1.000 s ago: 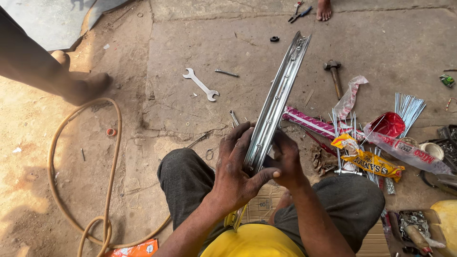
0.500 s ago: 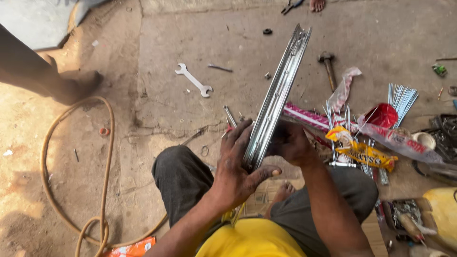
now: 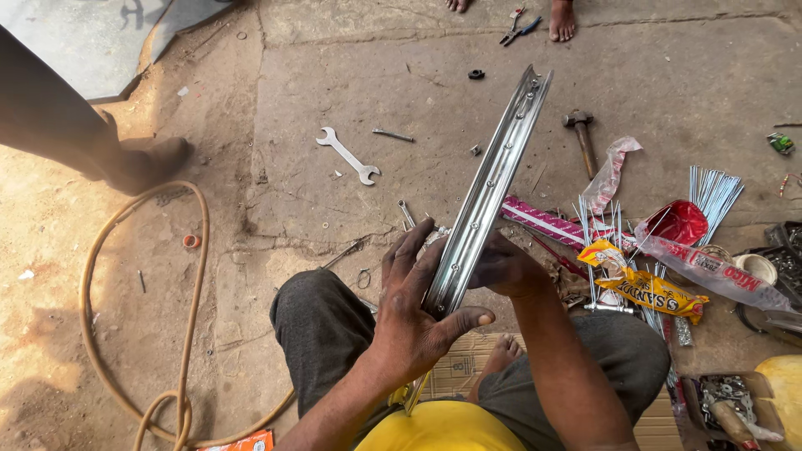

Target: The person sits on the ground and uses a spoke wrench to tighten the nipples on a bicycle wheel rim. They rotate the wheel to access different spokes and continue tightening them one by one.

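A shiny metal wheel rim stands on edge in front of me, seen edge-on, its channel dotted with spoke holes. My left hand grips its near part from the left, thumb across the channel. My right hand holds the rim from the right side, fingers behind it. I sit cross-legged on flattened cardboard.
A double-ended wrench, a hammer, pliers, and bundles of spokes lie on the concrete. Coloured wrappers and a box of small parts sit right. A hose loops left. Other people's feet and a leg stand nearby.
The view shifted slightly. Both hands keep their hold on the rim, with the right hand shifted a little along it.
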